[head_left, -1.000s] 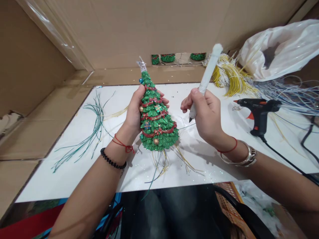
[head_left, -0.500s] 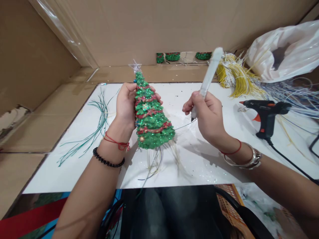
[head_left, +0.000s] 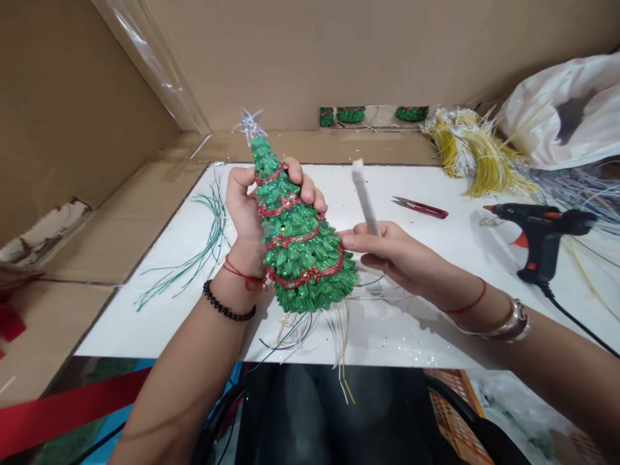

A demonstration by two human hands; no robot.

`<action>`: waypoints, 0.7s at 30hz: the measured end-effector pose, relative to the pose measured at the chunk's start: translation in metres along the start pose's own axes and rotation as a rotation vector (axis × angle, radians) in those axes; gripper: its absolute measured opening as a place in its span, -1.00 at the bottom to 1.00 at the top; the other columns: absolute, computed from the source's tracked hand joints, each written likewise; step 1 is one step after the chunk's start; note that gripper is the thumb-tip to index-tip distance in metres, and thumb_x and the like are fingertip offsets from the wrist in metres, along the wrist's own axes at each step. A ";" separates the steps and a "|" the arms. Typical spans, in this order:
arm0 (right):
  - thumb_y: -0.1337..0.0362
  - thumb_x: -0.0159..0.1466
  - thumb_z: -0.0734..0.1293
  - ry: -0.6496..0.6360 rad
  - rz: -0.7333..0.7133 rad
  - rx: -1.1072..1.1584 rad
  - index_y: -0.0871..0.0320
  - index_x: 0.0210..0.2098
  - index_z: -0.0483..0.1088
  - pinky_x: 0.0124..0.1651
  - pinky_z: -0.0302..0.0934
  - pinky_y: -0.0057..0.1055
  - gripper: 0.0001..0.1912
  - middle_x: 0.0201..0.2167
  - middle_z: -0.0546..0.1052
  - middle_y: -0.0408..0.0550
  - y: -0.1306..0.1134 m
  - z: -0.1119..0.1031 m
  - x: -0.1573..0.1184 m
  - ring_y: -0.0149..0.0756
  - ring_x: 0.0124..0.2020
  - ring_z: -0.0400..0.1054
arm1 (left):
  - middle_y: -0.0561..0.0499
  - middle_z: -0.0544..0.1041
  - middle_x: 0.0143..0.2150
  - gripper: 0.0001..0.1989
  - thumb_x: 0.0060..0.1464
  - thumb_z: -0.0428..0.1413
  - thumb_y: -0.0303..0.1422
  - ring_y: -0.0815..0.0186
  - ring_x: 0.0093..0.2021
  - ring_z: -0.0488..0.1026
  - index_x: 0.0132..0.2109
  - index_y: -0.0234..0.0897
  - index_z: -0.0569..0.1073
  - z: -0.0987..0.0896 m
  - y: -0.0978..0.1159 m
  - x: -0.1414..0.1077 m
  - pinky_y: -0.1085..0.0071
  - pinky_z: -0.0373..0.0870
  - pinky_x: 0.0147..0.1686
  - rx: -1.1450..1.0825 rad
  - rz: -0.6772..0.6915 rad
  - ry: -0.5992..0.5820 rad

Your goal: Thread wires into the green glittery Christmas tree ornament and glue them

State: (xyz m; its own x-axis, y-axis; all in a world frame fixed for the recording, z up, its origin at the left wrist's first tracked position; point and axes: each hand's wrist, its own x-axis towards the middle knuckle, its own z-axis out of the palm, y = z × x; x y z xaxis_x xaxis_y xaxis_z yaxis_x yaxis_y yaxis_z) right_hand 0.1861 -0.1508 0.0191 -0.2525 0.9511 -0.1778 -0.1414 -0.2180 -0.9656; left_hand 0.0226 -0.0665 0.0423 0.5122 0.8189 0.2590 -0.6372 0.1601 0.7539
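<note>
My left hand (head_left: 245, 216) is wrapped round a small green Christmas tree (head_left: 303, 239) from behind, tilted with its top to the upper left. The tree has red glittery garlands and a clear star (head_left: 250, 126) on its tip. Thin wires (head_left: 343, 342) in yellow, white and dark green trail from its base. A white pen-shaped tool (head_left: 367, 200) sticks up out of my right hand (head_left: 387, 248), which is closed round it; the lower end is hidden. Fingertips of my right hand reach the right edge of the tree.
Red thread snips (head_left: 420, 207) and a black glue gun (head_left: 537, 236) lie on the white board (head_left: 436, 316). Green wires (head_left: 206, 239) lie at left. Yellow and white wire bundles (head_left: 479, 155) and a white plastic bag (head_left: 547, 116) sit at back right. Cardboard walls (head_left: 261, 58) enclose the board.
The tree has turned about its length and come closer. My right hand has moved in to the tree's edge, its tool now leaning left. The snips have come into sight.
</note>
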 end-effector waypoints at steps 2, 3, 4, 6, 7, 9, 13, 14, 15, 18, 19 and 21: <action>0.12 0.06 0.48 -0.084 0.023 0.061 0.16 -0.67 -0.06 -0.56 -0.33 -0.43 -0.39 -0.66 0.05 -0.31 0.001 0.003 -0.002 -0.56 -0.61 -0.18 | 0.03 0.25 -0.66 -0.62 0.00 -0.19 -0.08 0.35 -0.61 0.35 -0.54 -0.25 0.25 -0.001 0.000 0.000 0.41 0.40 -0.54 -0.020 0.009 0.001; 0.14 0.04 0.50 -0.108 0.027 0.074 0.16 -0.67 -0.08 -0.56 -0.28 -0.45 -0.38 -0.64 0.09 -0.30 0.001 0.004 -0.002 -0.56 -0.60 -0.12 | 0.04 0.22 -0.66 -0.63 -0.02 -0.19 -0.08 0.36 -0.62 0.33 -0.55 -0.25 0.24 -0.002 0.001 0.000 0.41 0.39 -0.55 -0.024 0.010 -0.005; 0.16 0.02 0.51 -0.122 0.026 0.074 0.17 -0.67 -0.07 -0.54 -0.20 -0.48 -0.38 -0.62 0.15 -0.28 0.001 0.005 -0.002 -0.56 -0.57 -0.03 | 0.04 0.20 -0.67 -0.63 -0.03 -0.18 -0.08 0.37 -0.64 0.31 -0.57 -0.24 0.22 -0.003 0.001 0.000 0.42 0.38 -0.56 -0.026 0.009 -0.017; 0.21 -0.02 0.53 -0.144 0.018 0.065 0.18 -0.69 -0.06 -0.45 -0.04 -0.50 -0.38 -0.52 0.28 -0.23 0.001 0.006 -0.002 -0.52 -0.47 0.14 | 0.05 0.17 -0.68 -0.64 -0.05 -0.17 -0.06 0.39 -0.66 0.28 -0.58 -0.23 0.19 -0.004 0.001 -0.001 0.43 0.36 -0.59 -0.023 0.012 -0.046; 0.24 -0.03 0.53 -0.162 0.020 0.061 0.19 -0.69 -0.05 -0.40 0.01 -0.50 -0.39 -0.50 0.30 -0.22 0.002 0.006 -0.001 -0.51 -0.43 0.18 | 0.06 0.16 -0.69 -0.63 -0.06 -0.16 -0.06 0.39 -0.67 0.26 -0.59 -0.23 0.18 -0.003 0.001 -0.001 0.43 0.34 -0.61 -0.018 0.017 -0.059; 0.26 -0.04 0.53 -0.203 0.027 0.048 0.18 -0.70 -0.04 -0.40 0.02 -0.49 -0.40 -0.54 0.26 -0.25 0.003 0.006 0.000 -0.52 -0.47 0.14 | 0.06 0.14 -0.71 -0.63 -0.06 -0.14 -0.05 0.39 -0.70 0.22 -0.61 -0.22 0.16 -0.002 0.002 -0.003 0.42 0.32 -0.64 -0.002 0.018 -0.077; 0.30 -0.05 0.53 -0.207 0.008 -0.025 0.17 -0.70 -0.04 -0.49 -0.10 -0.49 -0.41 -0.66 0.06 -0.34 0.009 0.008 -0.002 -0.56 -0.59 -0.08 | 0.06 0.12 -0.74 -0.62 -0.07 -0.13 -0.05 0.39 -0.73 0.19 -0.64 -0.21 0.14 0.002 0.002 -0.006 0.39 0.30 -0.65 0.025 -0.013 -0.110; 0.31 -0.05 0.53 -0.196 0.007 -0.036 0.17 -0.69 -0.05 -0.50 -0.10 -0.49 -0.40 -0.66 0.05 -0.34 0.011 0.009 -0.003 -0.56 -0.59 -0.08 | 0.05 0.12 -0.74 -0.61 -0.07 -0.13 -0.04 0.38 -0.73 0.19 -0.64 -0.21 0.14 0.002 0.002 -0.007 0.38 0.30 -0.65 0.027 -0.019 -0.116; 0.31 -0.05 0.53 -0.188 0.006 -0.038 0.17 -0.68 -0.05 -0.50 -0.10 -0.49 -0.40 -0.66 0.06 -0.34 0.012 0.010 -0.004 -0.55 -0.58 -0.07 | 0.05 0.12 -0.75 -0.61 -0.07 -0.13 -0.03 0.38 -0.73 0.19 -0.65 -0.21 0.14 0.003 0.002 -0.007 0.37 0.30 -0.65 0.030 -0.024 -0.116; 0.33 -0.02 0.51 -0.185 -0.009 -0.006 0.17 -0.66 -0.07 -0.49 -0.06 -0.51 -0.41 -0.64 0.10 -0.33 0.014 0.014 -0.006 -0.56 -0.58 -0.03 | 0.04 0.16 -0.75 -0.58 -0.05 -0.14 0.00 0.35 -0.72 0.21 -0.64 -0.20 0.15 0.003 0.001 -0.008 0.34 0.31 -0.65 0.073 -0.030 -0.062; 0.33 -0.01 0.51 -0.188 -0.016 0.007 0.16 -0.65 -0.09 -0.48 -0.03 -0.51 -0.40 -0.62 0.13 -0.32 0.014 0.015 -0.007 -0.56 -0.57 0.00 | 0.03 0.19 -0.74 -0.57 -0.05 -0.14 0.02 0.34 -0.70 0.24 -0.63 -0.20 0.17 0.002 0.001 -0.008 0.34 0.31 -0.64 0.097 -0.032 -0.041; 0.33 -0.02 0.51 -0.177 -0.021 0.027 0.16 -0.65 -0.11 -0.47 0.02 -0.51 -0.38 -0.59 0.20 -0.29 0.013 0.016 -0.009 -0.55 -0.55 0.08 | 0.01 0.28 -0.69 -0.55 -0.04 -0.13 0.05 0.31 -0.64 0.33 -0.59 -0.22 0.26 0.002 0.002 -0.007 0.33 0.35 -0.59 0.135 -0.019 -0.023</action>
State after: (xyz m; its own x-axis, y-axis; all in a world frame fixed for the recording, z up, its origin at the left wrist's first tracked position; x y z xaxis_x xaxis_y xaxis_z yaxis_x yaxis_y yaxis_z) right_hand 0.1708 -0.1655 0.0116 -0.4138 0.9025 -0.1191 -0.1738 -0.2068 -0.9628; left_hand 0.0185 -0.0732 0.0433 0.5374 0.8034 0.2566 -0.5449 0.0985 0.8327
